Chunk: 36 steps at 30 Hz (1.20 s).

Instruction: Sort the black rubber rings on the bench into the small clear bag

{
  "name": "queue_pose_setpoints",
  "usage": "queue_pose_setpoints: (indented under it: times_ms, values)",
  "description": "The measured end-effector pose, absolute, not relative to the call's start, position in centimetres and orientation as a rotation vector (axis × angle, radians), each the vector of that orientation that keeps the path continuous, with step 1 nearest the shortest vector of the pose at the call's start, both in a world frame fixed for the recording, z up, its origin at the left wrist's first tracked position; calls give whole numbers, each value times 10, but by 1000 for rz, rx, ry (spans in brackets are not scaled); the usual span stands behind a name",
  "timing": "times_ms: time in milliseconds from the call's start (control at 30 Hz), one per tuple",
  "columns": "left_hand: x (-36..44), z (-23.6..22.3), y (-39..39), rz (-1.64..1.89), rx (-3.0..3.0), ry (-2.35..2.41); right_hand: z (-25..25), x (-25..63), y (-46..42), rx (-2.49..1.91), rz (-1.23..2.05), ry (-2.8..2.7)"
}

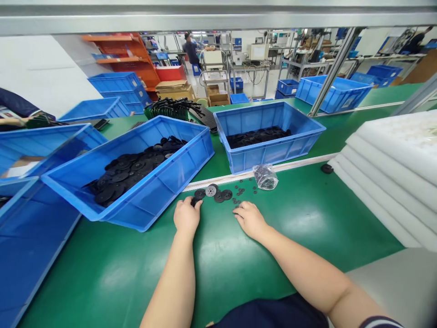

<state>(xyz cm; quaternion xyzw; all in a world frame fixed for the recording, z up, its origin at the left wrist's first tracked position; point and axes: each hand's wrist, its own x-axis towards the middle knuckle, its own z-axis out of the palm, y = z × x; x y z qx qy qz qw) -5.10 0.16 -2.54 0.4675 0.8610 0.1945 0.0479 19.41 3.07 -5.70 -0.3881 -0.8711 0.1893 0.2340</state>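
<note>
My left hand (187, 216) is closed, thumb and fingers gripping a black disc (195, 201) just above the green tabletop. Beyond it lie several more black discs (226, 195) and one with a grey face (211, 190). My right hand (251, 219) rests low over the table, its fingertips drawn together at a small black ring, partly hidden by the fingers. Several loose small rings (240, 191) are scattered just past those fingertips. Behind them a clear plastic bag (265, 176) holds more small dark parts.
Two blue bins full of black discs stand behind my hands, one at left (177, 187) and one at centre (269, 152). White foam sheets (385, 177) are stacked at right, a black part (327, 168) beside them. A co-worker's sleeve (17, 102) shows far left. A metal beam (218, 23) crosses overhead.
</note>
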Motion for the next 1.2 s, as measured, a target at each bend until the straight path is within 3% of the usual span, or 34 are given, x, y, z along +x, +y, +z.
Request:
queue_pose_setpoints:
  times_ms: [167,300,467,633,867,1200]
  values:
    - [-57,-30,-13,669,1493,2464,-56,194,31,-1093,504,-2409]
    - [-44,-25,-19,999,1296,2288,-53,192,32,-1137,489,-2429]
    - [-7,-13,-20,1293,923,1560,-49,190,34,-1141,492,-2449]
    - [7,-12,-19,1281,584,1118,-48,190,34,-1135,502,-2426]
    - [19,-14,-22,1231,678,1176,-36,192,24,-921,692,-2051]
    - [29,-17,-26,1157,751,1123,-35,189,17,-761,713,-2109]
